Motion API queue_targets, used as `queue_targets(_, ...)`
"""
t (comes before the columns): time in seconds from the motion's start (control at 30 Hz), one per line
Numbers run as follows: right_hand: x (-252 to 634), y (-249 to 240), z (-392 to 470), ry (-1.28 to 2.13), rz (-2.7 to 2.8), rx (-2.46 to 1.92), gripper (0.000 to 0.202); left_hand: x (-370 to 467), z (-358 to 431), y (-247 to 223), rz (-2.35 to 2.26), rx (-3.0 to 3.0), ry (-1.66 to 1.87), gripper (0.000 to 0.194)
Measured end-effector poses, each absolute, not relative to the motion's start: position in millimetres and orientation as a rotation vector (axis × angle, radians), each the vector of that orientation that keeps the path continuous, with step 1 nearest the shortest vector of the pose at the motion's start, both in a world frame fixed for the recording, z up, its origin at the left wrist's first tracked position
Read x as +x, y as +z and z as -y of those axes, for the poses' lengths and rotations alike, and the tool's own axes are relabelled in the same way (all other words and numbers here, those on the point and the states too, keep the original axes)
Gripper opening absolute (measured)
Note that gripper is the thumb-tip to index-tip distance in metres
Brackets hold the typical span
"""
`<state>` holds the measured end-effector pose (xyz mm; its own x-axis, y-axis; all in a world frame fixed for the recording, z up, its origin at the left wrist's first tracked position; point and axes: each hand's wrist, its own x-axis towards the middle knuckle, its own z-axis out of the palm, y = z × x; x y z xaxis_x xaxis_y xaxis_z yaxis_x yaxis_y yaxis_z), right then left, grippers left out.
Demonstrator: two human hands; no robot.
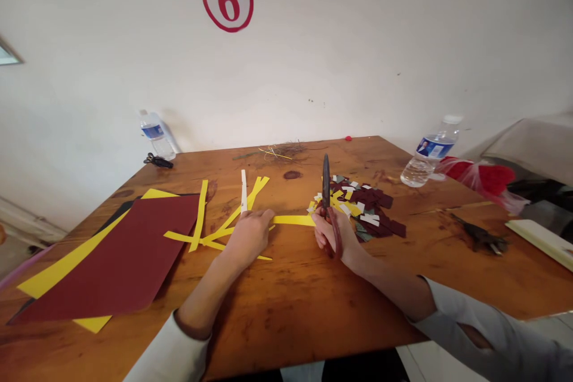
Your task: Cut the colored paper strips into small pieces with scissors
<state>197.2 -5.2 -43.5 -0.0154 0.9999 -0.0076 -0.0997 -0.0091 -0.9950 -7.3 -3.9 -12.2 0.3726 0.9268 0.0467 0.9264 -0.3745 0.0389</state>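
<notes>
From where I stood, the step in hand looked like snipping paper strips into small pieces: a yellow strip [293,221] ran over the table [286,310] between the left hand [248,236], its fingers bunched down on one end, and the right hand [333,233], curled round the scissors [326,176], whose blades seemed together and pointed toward the wall [340,59]. Whether the right fingertips also pinched the strip, I couldn't tell. To my mind, the next move called for parting the blades and bringing them across the strip, fingertips well clear. I counted one pair of scissors, one white strip [243,191] and at least four loose yellow strips [199,215], too overlapped for a sure number; the pile of clippings [376,203] beside the right hand defied counting. One maroon sheet [129,256] lay uppermost at the left, and there were two water bottles [432,152]
</notes>
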Motion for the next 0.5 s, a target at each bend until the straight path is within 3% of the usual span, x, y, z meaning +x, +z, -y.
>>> queue_targets(0.5, 196.2, -48.2, 3.2, 1.262, 1.136, -1.115, 0.043, -5.3, 4.9, -9.5, -1.826, 2.534, 0.083, 0.029)
